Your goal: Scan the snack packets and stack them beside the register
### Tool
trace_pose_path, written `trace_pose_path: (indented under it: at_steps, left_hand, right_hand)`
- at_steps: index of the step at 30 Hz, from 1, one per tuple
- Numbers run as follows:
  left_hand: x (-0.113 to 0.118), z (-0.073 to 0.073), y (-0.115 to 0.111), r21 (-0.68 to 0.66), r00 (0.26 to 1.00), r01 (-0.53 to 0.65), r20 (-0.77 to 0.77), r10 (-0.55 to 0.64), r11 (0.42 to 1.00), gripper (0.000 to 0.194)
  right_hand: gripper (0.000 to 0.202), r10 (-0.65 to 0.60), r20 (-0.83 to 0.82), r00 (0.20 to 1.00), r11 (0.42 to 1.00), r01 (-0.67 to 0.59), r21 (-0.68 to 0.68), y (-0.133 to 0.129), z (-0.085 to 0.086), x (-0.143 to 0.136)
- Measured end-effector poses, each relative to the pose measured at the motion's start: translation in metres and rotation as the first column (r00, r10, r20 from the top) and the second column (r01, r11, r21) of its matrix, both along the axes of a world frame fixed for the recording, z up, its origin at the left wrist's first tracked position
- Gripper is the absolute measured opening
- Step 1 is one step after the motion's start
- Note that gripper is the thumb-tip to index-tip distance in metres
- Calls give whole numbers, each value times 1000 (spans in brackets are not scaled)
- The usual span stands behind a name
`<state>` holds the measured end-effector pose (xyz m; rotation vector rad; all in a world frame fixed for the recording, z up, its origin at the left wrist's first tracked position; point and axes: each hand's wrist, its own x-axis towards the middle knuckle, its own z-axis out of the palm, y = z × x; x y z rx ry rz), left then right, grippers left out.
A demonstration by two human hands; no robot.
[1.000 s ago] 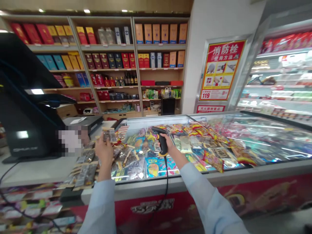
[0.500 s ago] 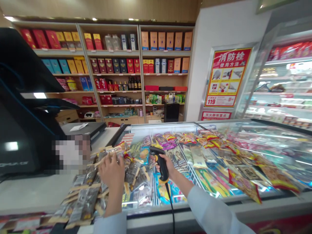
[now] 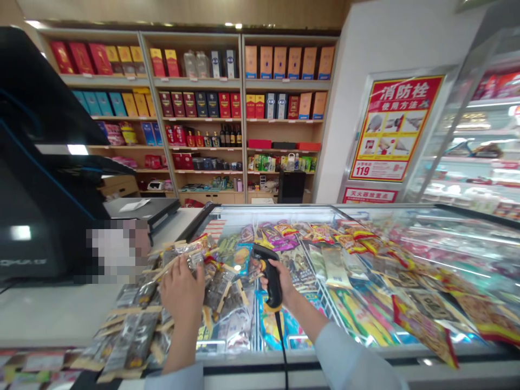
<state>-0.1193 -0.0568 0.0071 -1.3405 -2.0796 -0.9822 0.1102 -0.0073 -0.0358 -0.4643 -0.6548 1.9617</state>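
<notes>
Left hand [image 3: 182, 290] has come down from mid-air onto wrapped packets [image 3: 136, 333] heaped across the counter [image 3: 49, 319] and freezer [image 3: 235, 370] edges; can't tell if it grips one. Right hand [image 3: 286, 283] clasps black scanner [image 3: 273, 286] over freezer.

Packets [image 3: 136, 336] left of freezer [image 3: 238, 358], shelves [image 3: 242, 122] behind

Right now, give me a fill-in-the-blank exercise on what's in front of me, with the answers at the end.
The right hand holds a barcode scanner whose hanging cable is ____. The left hand is palm ____ over a pile of packets. The sleeves are light ____. The big number on the red poster is ____.

Missing words: black; down; blue; 119.
</notes>
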Motion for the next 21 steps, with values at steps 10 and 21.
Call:
trace_pose_path:
  at_steps: [10, 21]
  left_hand:
    - [0, 3, -2, 90, 996, -7, 95, -2, 996, 46]
    - [-3, 0, 1, 36, 999, 3, 33, -4, 999, 47]
  right_hand:
    - [29, 6, 3, 1000, 1000, -6, -20, 1, -2, -1]
    - [29, 1, -12, 1000, 997, -2, -78, -5, 8, -1]
